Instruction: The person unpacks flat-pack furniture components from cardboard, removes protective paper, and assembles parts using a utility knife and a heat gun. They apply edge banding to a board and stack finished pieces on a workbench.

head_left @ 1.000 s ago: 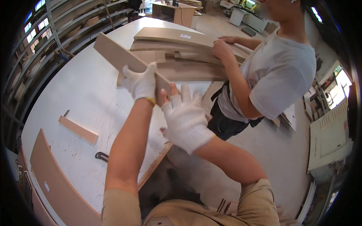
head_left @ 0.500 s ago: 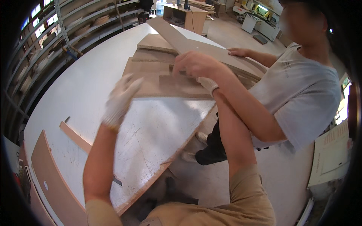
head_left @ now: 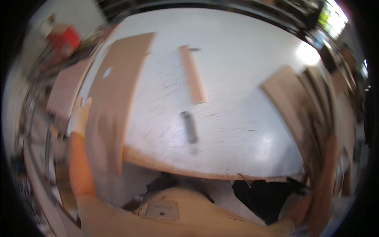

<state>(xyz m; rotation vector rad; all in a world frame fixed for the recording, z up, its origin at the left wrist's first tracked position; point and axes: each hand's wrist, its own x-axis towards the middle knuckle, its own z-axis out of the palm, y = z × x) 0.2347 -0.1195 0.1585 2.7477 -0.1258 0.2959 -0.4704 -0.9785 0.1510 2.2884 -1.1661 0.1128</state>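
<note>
Handling of a panel at a workbench, viewed from above, with motion blur throughout. At left, a long, flat, brown wood-based panel [head_left: 117, 93] with a small white label [head_left: 107, 72] on its upper face, lying lengthwise near the left side of a broad, white, scratched tabletop [head_left: 233, 59], with near end projecting past the brown front edge. At the panel's left long side, a left hand [head_left: 81, 115] in a white glove, with thumb and finger apart; touching or just beside the panel, but any closure on it not tellable through the blur. Right hand not discernible among overlapping bare forearms [head_left: 325, 173] and boards at far right; grip and contents impossible to tell.

On the tabletop, well apart from the panel: a narrow, straight, pinkish-brown strip [head_left: 193, 75] and, nearer the front edge, a dark grey, elongated tool [head_left: 189, 127] of uncertain kind. At right, a fan of overlapping brown boards [head_left: 294, 94]; below, a co-worker's black trousers [head_left: 256, 197]. Beyond the left side, a flat pinkish board [head_left: 69, 87].

Good practice, as a judgement: grasp both long edges near mid-length, not one side alone; set thumbs over the face and fingers beneath; support the projecting end against tipping; avoid scraping the face; swing no end toward the co-worker.
</note>
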